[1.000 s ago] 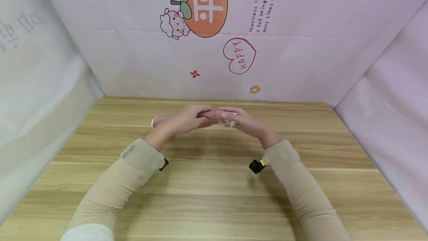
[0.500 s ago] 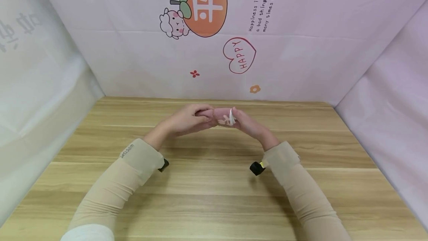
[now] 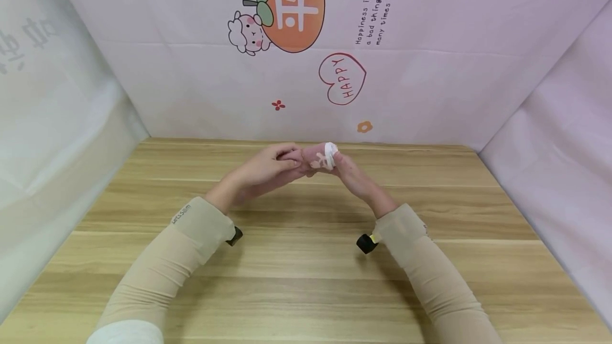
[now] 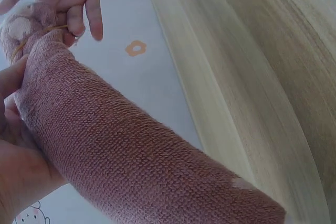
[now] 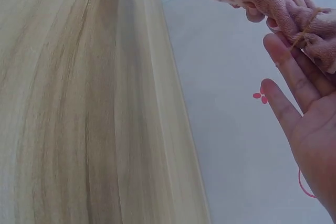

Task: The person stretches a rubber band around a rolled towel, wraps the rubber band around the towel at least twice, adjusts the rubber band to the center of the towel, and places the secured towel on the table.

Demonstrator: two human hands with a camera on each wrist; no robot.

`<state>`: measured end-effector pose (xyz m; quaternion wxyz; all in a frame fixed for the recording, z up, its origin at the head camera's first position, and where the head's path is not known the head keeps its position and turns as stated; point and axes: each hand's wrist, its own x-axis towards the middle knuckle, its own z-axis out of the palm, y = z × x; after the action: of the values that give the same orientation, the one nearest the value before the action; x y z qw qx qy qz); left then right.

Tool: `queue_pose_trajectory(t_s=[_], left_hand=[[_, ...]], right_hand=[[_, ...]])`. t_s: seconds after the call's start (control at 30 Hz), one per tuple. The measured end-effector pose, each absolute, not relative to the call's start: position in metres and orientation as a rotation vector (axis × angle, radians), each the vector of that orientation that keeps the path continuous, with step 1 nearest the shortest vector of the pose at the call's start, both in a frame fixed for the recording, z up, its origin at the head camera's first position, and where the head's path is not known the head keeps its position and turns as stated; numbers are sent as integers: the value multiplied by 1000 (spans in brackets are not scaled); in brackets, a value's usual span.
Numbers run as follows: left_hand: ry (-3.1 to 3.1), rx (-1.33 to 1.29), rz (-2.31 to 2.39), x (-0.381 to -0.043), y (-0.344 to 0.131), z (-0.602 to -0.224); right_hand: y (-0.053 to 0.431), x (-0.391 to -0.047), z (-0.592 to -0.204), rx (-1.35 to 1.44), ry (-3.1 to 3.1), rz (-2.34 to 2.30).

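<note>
A rolled pink towel (image 3: 287,174) with pale patches and a white end is held above the back of the table. My left hand (image 3: 260,166) grips it around the middle, thumb along the roll in the left wrist view. A thin yellowish elastic band (image 5: 307,27) cinches the towel beyond that grip, bunching the cloth. My right hand (image 5: 310,103) is at the banded end, palm showing, its outer fingers nearly straight and the fingertips right at the band. In the head view, its thumb lies beside the white end; the towel partly hides its other fingers.
Beneath the hands is a wood-grain table (image 3: 296,280). A white printed cloth (image 3: 191,84) hangs along its back edge, with more white cloth at both sides. Small black cameras (image 3: 367,243) sit at the wrists.
The towel's right end has tilted up and its white edge now shows. My right hand has slid off the top of the roll to its end; the left keeps its grip, shifting slightly left.
</note>
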<state>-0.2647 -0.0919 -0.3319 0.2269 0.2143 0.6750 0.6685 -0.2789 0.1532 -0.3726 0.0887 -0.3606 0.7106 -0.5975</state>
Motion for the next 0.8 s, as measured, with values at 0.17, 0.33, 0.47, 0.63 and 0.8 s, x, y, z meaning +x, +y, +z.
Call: queue_pose_trajectory(t_s=[0.17, 0.33, 0.47, 0.63, 0.8], left_hand=[[2298, 694, 1616, -271, -96, -329], [2448, 687, 1524, -275, -99, -329], [2423, 649, 1564, -275, -98, -329], [2417, 599, 1617, -274, -98, -329], [2413, 569, 1641, -273, -99, -327]], right_hand=[[151, -282, -374, -1149, 2128, -1852], [149, -279, -375, -1044, 2191, -1908], [145, -274, -374, -945, 2204, -1926], [142, -271, -373, -944, 2182, -2005], [142, -271, -372, -935, 2260, -1926]])
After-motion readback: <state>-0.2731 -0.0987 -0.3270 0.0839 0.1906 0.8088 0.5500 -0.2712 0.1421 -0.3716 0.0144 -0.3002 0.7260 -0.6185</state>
